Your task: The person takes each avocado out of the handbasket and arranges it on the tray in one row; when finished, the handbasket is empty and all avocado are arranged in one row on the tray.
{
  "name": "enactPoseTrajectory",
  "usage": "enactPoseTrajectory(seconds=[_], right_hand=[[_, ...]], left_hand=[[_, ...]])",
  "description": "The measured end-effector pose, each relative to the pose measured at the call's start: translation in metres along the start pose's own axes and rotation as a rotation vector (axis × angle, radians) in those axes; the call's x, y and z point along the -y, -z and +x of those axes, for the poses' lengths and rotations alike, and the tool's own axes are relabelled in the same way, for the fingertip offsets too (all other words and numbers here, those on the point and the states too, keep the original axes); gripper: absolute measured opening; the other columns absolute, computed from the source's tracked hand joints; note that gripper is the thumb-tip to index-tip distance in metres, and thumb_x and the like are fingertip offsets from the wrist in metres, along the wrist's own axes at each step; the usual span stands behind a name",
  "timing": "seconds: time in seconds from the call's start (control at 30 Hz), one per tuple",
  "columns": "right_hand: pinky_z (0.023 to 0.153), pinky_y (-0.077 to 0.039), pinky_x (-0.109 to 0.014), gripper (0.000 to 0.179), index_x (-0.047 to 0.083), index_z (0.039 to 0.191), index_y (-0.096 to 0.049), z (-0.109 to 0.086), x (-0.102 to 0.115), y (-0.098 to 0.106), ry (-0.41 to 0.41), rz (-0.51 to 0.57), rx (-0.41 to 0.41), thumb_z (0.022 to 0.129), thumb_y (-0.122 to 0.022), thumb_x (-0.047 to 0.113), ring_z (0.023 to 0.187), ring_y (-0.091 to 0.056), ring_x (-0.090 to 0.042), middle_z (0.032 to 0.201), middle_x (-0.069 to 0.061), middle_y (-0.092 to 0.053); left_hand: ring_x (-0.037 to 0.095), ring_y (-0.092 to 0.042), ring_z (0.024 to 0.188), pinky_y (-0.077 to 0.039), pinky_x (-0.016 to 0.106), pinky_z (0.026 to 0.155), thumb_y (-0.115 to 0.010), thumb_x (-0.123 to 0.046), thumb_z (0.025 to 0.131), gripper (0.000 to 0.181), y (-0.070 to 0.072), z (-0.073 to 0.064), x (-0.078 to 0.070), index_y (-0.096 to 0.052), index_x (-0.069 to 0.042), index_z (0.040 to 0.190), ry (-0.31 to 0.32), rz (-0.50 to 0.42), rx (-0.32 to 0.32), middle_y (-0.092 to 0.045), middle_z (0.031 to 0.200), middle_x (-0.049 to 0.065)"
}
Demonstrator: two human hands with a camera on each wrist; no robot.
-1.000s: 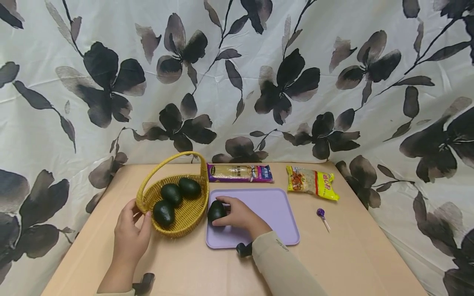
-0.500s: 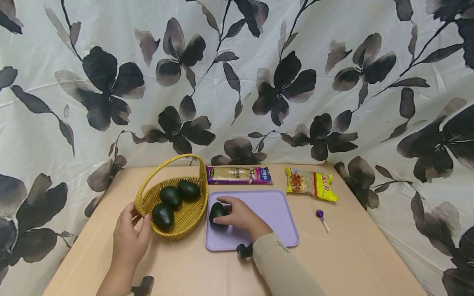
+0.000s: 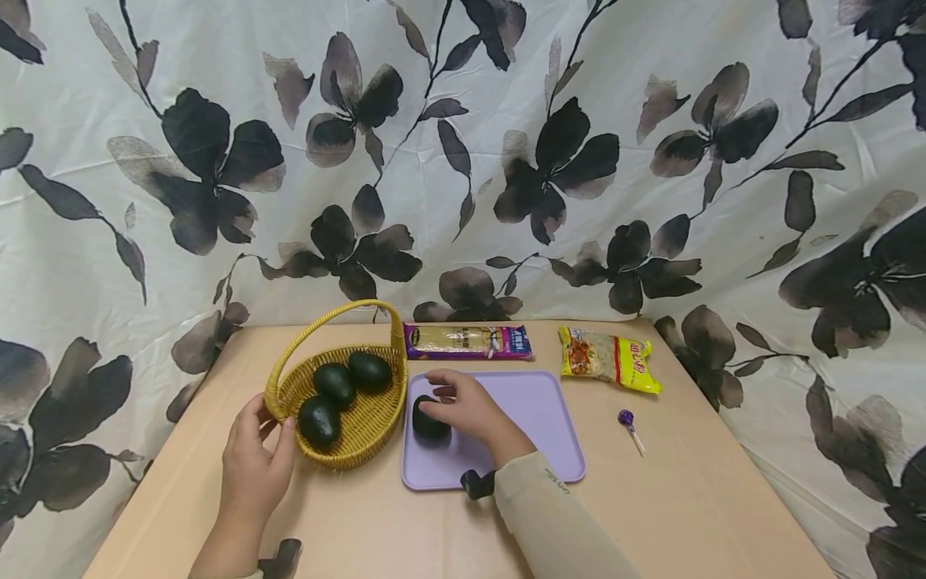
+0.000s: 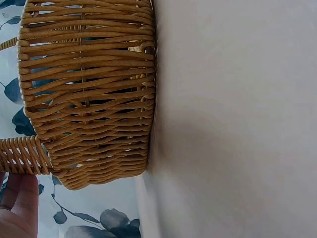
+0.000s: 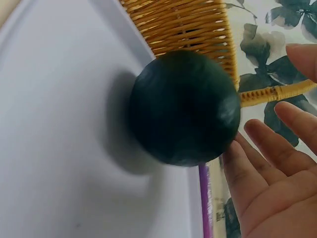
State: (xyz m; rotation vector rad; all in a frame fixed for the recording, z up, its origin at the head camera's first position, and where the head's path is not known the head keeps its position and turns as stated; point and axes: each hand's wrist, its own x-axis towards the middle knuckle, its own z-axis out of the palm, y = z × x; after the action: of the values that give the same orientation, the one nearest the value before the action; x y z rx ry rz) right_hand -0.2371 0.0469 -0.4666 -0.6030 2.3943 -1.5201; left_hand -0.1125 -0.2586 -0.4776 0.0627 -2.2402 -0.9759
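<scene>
A dark green avocado (image 3: pixel 430 418) rests on the left part of a lilac tray (image 3: pixel 546 418). My right hand (image 3: pixel 470 406) is just above and beside it, fingers spread; in the right wrist view the thumb stands away from the avocado (image 5: pixel 183 106), while a fingertip is at or very near its edge. With my left hand (image 3: pixel 253 458) I hold the near-left end of the handle of a yellow woven basket (image 3: pixel 362 442), pinched between thumb and fingers. Several avocados (image 3: pixel 335 383) lie inside the basket. The left wrist view shows its woven side (image 4: pixel 94 94) and the handle base (image 4: pixel 22 155).
Behind the tray lies a purple-edged noodle packet (image 3: pixel 469 342). A yellow and red food bag (image 3: pixel 609 359) is at the back right, and a purple lollipop (image 3: pixel 631 430) lies nearer, right of the tray. A floral cloth (image 3: pixel 463 209) hangs behind the table.
My right hand has loosened its grip on the avocado, its fingers lifting away. The avocado has shifted slightly right on the tray. My left hand stays at the basket handle.
</scene>
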Motion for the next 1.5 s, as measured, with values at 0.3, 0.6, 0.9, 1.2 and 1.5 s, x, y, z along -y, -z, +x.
enactPoseTrajectory(seconds=[0.3, 0.6, 0.9, 1.2, 1.5], right_hand=[[0.103, -0.060, -0.043, 0.048, 0.012, 0.135, -0.065, 0.006, 0.016, 0.000, 0.050, 0.033, -0.012, 0.092, -0.078, 0.029, 0.123, -0.064, -0.033, 0.136, -0.008, -0.066], [0.104, -0.060, -0.040, 0.050, 0.014, 0.136, -0.065, 0.012, 0.035, -0.001, 0.072, -0.014, 0.033, 0.091, -0.079, 0.031, 0.120, -0.066, -0.027, 0.133, -0.008, -0.068], [0.102, -0.060, -0.031, 0.052, 0.016, 0.135, -0.066, 0.020, 0.054, -0.004, 0.100, -0.065, 0.106, 0.088, -0.082, 0.028, 0.122, -0.066, -0.032, 0.134, -0.007, -0.067], [0.101, -0.061, -0.034, 0.056, 0.015, 0.137, -0.065, 0.032, 0.058, -0.014, 0.069, -0.092, 0.149, 0.086, -0.084, 0.029, 0.124, -0.064, -0.034, 0.133, -0.007, -0.067], [0.103, -0.058, -0.027, 0.056, 0.016, 0.136, -0.064, 0.042, 0.065, -0.027, 0.106, -0.136, 0.209, 0.086, -0.084, 0.029, 0.120, -0.066, -0.027, 0.134, -0.012, -0.066]], left_hand=[[0.036, -0.057, 0.124, -0.038, -0.003, 0.105, -0.064, -0.002, 0.097, 0.053, 0.000, 0.000, 0.001, -0.044, 0.002, 0.145, 0.000, -0.001, 0.001, -0.055, 0.133, 0.018], [0.034, -0.057, 0.126, -0.037, -0.003, 0.104, -0.065, -0.004, 0.097, 0.053, 0.000, 0.001, 0.001, -0.044, 0.000, 0.146, 0.008, 0.003, 0.007, -0.055, 0.134, 0.017], [0.036, -0.058, 0.124, -0.036, -0.005, 0.104, -0.064, -0.005, 0.098, 0.054, 0.000, 0.002, -0.002, -0.043, 0.000, 0.147, 0.017, 0.004, 0.013, -0.055, 0.134, 0.017], [0.037, -0.057, 0.126, -0.035, -0.004, 0.104, -0.065, -0.002, 0.097, 0.054, 0.001, 0.001, -0.002, -0.042, 0.001, 0.146, 0.026, 0.002, 0.020, -0.055, 0.134, 0.018], [0.035, -0.057, 0.126, -0.036, -0.005, 0.104, -0.067, -0.002, 0.096, 0.055, 0.001, 0.001, 0.001, -0.043, 0.000, 0.146, 0.017, 0.011, 0.018, -0.055, 0.134, 0.017]])
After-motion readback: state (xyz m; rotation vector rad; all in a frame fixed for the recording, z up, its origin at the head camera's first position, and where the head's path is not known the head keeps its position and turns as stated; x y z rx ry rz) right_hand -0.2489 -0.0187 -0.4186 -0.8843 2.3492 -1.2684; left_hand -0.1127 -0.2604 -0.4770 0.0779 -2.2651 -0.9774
